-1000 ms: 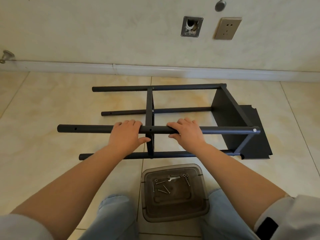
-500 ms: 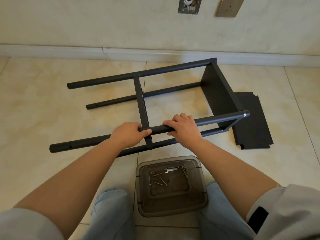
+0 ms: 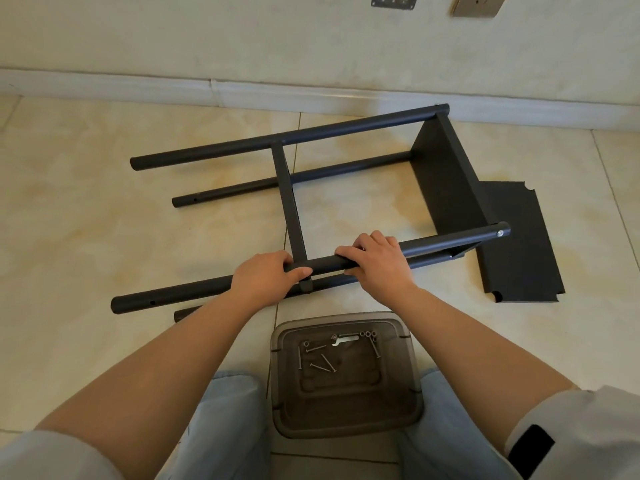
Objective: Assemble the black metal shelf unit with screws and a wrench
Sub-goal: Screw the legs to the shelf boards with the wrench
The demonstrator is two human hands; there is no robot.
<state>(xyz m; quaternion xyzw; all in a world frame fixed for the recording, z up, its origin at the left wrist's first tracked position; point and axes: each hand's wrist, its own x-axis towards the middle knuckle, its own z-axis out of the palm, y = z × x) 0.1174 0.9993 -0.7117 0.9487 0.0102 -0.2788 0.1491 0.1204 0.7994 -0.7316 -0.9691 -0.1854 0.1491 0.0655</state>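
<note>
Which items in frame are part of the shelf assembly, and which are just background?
In the job:
- black shelf frame, gripped on its near tube by left hand and right hand
- loose black shelf panel on the floor
- screws and wrench on the brown plastic lid

Just there:
- wall socket
- metal wall plate
- baseboard

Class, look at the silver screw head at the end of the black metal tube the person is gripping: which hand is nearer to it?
Right. The right hand grips the black metal tube closer to the silver screw head; the left hand holds it farther along.
</note>
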